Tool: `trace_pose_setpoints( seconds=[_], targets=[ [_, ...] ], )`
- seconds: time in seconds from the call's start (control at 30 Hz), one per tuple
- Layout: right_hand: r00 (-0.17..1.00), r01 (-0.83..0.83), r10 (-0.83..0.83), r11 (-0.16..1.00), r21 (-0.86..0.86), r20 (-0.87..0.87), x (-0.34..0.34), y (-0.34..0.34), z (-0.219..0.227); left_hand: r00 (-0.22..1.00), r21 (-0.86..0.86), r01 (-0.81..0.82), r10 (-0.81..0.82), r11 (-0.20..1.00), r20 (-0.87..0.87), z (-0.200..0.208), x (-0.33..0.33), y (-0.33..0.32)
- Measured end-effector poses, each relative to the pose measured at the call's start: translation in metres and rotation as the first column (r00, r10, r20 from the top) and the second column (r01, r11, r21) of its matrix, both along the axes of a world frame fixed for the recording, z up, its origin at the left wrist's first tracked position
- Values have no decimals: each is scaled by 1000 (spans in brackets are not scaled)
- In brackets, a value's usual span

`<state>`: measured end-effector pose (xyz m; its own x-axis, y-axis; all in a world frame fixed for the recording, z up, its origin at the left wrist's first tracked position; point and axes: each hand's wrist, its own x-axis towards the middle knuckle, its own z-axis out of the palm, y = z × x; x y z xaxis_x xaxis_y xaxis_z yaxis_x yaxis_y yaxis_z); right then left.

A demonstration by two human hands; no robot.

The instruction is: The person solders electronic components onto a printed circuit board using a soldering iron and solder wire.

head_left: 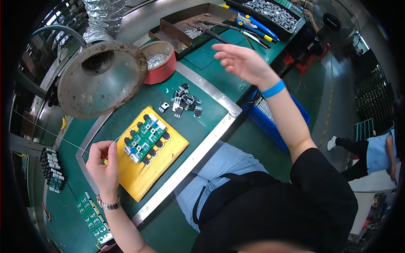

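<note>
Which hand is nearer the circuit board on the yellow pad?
Left. The left hand is just beside the circuit board, at the yellow pad's edge. The right hand is raised far beyond it.

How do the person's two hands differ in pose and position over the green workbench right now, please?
The left hand is low beside the yellow pad, fingers pinched on a thin wire; the right hand is raised above the bench, open and empty. The left wrist wears a metal watch; the right, a blue band. Both are bare.
</note>
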<state>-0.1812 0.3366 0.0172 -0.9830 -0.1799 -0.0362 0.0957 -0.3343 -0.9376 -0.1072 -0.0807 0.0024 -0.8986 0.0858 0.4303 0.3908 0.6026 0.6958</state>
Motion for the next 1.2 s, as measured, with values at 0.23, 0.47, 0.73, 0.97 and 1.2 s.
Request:
trace_pose_setpoints(
  seconds=[0.23, 0.47, 0.73, 0.97, 1.2],
  targets=[
    [984, 1, -22, 993, -119, -176, 77, 81, 33, 1000, 13, 18, -18, 1000, -2, -6, -5, -3],
    [840, 522, -510, 663, 537, -186, 135, 143, -12, 999, 16, 37, -37, 999, -6, -9, -6, -1],
    [959, 150, -242, 1, 989, -145, 133, 148, -65, 999, 30, 1, -2, 1000, 33, -11, -2, -4],
    [879, 400, -355, 180, 899, -320, 79, 157, -83, 999, 21, 0, 0, 1000, 41, -14, -9, 4],
    [640, 728, -694, 410, 549, -330, 24, 92, -136, 996, 165, 12, -26, 986, 81, -12, -10, -2]
  ],
)
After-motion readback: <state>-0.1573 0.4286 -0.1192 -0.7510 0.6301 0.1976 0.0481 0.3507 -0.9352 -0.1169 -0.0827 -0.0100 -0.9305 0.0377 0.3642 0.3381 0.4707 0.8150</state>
